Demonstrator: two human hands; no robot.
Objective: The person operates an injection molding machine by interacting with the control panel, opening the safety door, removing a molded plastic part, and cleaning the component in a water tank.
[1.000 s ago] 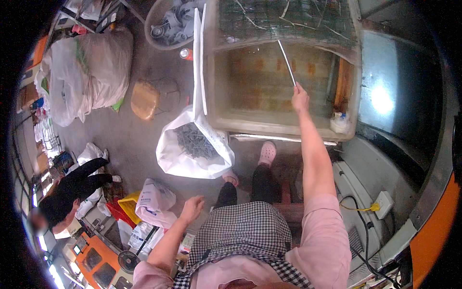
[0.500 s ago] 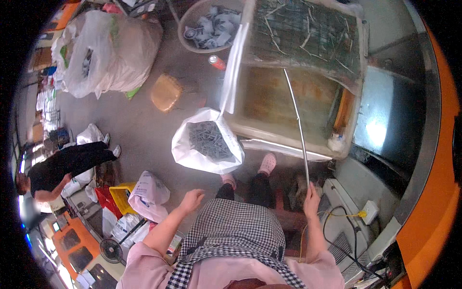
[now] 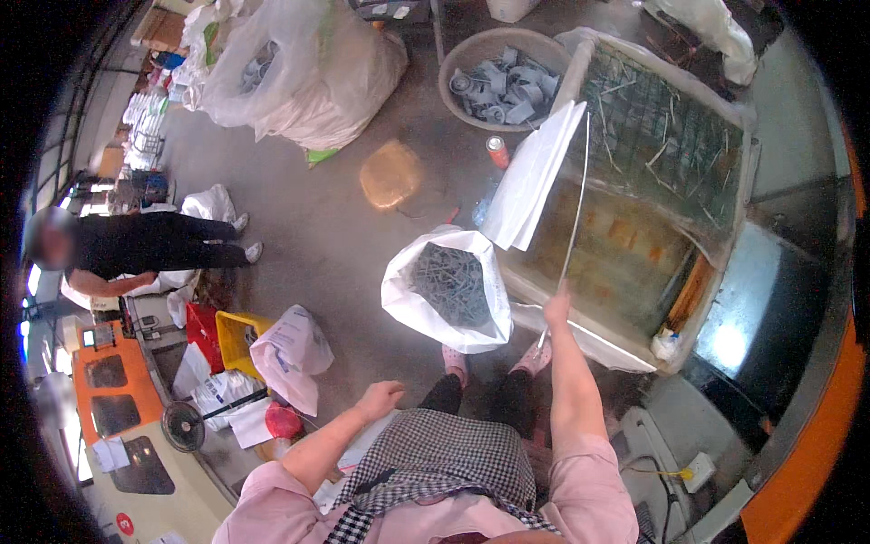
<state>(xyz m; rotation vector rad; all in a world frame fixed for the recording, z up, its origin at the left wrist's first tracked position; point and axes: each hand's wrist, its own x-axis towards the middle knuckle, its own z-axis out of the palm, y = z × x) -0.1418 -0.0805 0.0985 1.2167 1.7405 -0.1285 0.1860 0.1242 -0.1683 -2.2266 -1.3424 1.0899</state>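
My right hand (image 3: 556, 310) is closed around a thin metal rod (image 3: 580, 195). The rod slants up and away over a shallow tank (image 3: 741, 181) of murky brownish liquid, and its lower end passes below my fist toward my shoe. White sheets (image 3: 539, 172) lean along the tank's left side, near the rod's far end. In front of my feet stands a white sack (image 3: 399, 286), its mouth wide, with many thin grey pieces (image 3: 449, 283) inside. My left hand (image 3: 381, 399) hangs beside my checked apron, fingers loosely bent and apart from the sack; nothing shows in it.
A round tub (image 3: 444, 86) of grey scraps and a red can (image 3: 497, 151) stand beyond the sack. Large plastic bags (image 3: 335, 91) fill the far left. A person (image 3: 154, 245) stands at left, near a yellow crate (image 3: 237, 340) and a fan (image 3: 184, 426).
My right hand has moved forward and left with the rod, beside the tank's near edge. The white sheets now show broader and lean over the tank. The whole view has shifted.
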